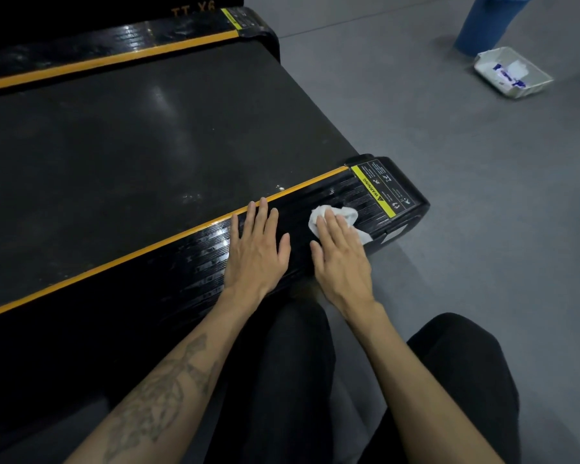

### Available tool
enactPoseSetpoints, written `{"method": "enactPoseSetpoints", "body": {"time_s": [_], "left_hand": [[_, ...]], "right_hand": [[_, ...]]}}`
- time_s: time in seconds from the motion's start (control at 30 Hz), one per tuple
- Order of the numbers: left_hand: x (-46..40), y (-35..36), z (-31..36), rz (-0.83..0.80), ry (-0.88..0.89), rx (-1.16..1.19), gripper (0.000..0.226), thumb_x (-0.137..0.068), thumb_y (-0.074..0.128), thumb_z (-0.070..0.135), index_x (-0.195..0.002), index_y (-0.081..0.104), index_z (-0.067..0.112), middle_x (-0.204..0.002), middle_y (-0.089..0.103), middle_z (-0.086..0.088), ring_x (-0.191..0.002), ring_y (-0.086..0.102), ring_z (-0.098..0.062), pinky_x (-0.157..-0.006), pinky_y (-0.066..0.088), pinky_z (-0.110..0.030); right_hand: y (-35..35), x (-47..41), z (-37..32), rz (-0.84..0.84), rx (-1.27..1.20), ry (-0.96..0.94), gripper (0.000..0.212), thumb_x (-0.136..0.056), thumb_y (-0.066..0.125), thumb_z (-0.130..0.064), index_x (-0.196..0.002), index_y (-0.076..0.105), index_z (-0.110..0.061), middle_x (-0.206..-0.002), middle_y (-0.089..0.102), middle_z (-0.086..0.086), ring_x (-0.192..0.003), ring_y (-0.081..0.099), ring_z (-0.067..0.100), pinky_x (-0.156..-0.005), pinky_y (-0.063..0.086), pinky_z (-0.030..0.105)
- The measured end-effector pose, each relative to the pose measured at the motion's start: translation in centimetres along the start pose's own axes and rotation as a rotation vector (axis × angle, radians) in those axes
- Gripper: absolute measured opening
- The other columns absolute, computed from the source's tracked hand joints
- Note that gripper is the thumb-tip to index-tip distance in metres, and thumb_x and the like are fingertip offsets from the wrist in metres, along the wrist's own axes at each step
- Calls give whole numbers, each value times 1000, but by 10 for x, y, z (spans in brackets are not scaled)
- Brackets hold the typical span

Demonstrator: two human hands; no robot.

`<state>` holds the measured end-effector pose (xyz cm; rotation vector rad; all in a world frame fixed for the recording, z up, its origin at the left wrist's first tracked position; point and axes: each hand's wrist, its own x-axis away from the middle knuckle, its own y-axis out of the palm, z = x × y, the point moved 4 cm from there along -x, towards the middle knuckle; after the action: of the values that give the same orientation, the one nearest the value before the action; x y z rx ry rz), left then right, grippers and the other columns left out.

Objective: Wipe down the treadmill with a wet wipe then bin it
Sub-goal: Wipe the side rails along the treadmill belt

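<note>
The black treadmill point(131, 135) with orange-edged side rails fills the left of the head view. On its near side rail, my right hand point(340, 256) presses flat with straight fingers on a crumpled white wet wipe point(344, 216), close to the yellow warning label point(375, 192) at the rail's end. Just to the left of it, my left hand point(257, 247) rests flat on the same rail, fingers spread and reaching the orange strip. It holds nothing. The wipe's middle is hidden under my right fingers.
A white pack of wipes point(513, 73) lies on the grey floor at the upper right, beside a blue bin point(486, 21). My knees in black trousers point(449, 380) are at the bottom of the view. Grey floor runs along the treadmill's right side.
</note>
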<state>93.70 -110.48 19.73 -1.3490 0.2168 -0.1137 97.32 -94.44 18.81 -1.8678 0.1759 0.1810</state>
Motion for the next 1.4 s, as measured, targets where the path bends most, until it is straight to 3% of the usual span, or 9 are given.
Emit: {"method": "enactPoseSetpoints", "body": {"time_s": [0.13, 0.3, 0.47, 0.67, 0.83, 1.03, 1.2, 1.4], "left_hand": [[0, 0, 1, -4, 0, 2, 61, -108, 30, 45, -160, 29, 12, -172, 12, -9, -159, 4, -23, -129, 7, -52], [0, -1, 2, -1, 3, 14, 60, -109, 30, 42, -160, 30, 11, -171, 13, -10, -159, 5, -24, -129, 7, -51], [2, -1, 2, 22, 11, 25, 58, -108, 32, 42, -158, 34, 11, -171, 18, -10, -159, 9, -24, -129, 11, -51], [1, -2, 3, 36, 29, 36, 58, -107, 34, 42, -157, 37, 13, -170, 21, -10, -159, 11, -25, -129, 11, -51], [-1, -2, 3, 45, 66, 46, 56, -107, 36, 43, -157, 40, 18, -169, 25, -7, -158, 14, -22, -129, 13, -51], [-6, -1, 10, 76, 16, 39, 49, -105, 43, 39, -147, 51, 14, -163, 38, -11, -155, 26, -28, -127, 18, -52], [-17, -2, 27, 128, -65, 28, 40, -101, 45, 40, -125, 55, 10, -141, 51, -15, -140, 42, -36, -120, 30, -57], [-21, 4, 30, 110, -20, 3, 50, -104, 42, 41, -146, 49, 13, -155, 44, -12, -149, 33, -33, -123, 25, -57]], "right_hand": [[1, 24, -12, 29, -4, 119, 63, -107, 25, -43, -156, 37, -4, -164, 31, 13, -156, 20, 24, -128, 14, 37], [4, 12, -18, 0, -1, 14, 62, -107, 26, -42, -155, 39, -4, -163, 34, 12, -155, 24, 25, -128, 19, 41], [-2, 32, -8, 42, -30, 120, 62, -108, 28, -42, -156, 36, -3, -165, 30, 13, -156, 20, 22, -128, 17, 37], [-1, 13, -3, -9, 16, 14, 63, -107, 24, -44, -156, 36, -6, -165, 30, 11, -156, 20, 22, -127, 20, 41], [-5, 32, 4, 22, -14, 124, 65, -108, 25, -45, -157, 34, -2, -166, 28, 14, -157, 19, 24, -128, 19, 42], [-7, 13, 15, -16, -7, 72, 66, -107, 20, -47, -158, 33, -8, -167, 26, 9, -157, 17, 22, -128, 16, 40], [-5, 30, 9, -25, -26, 104, 68, -107, 20, -48, -159, 29, -5, -168, 22, 11, -158, 12, 23, -129, 9, 38], [-11, 13, 39, -26, 14, 103, 63, -108, 20, -45, -161, 28, -12, -169, 21, 7, -158, 12, 22, -128, 16, 43]]}}
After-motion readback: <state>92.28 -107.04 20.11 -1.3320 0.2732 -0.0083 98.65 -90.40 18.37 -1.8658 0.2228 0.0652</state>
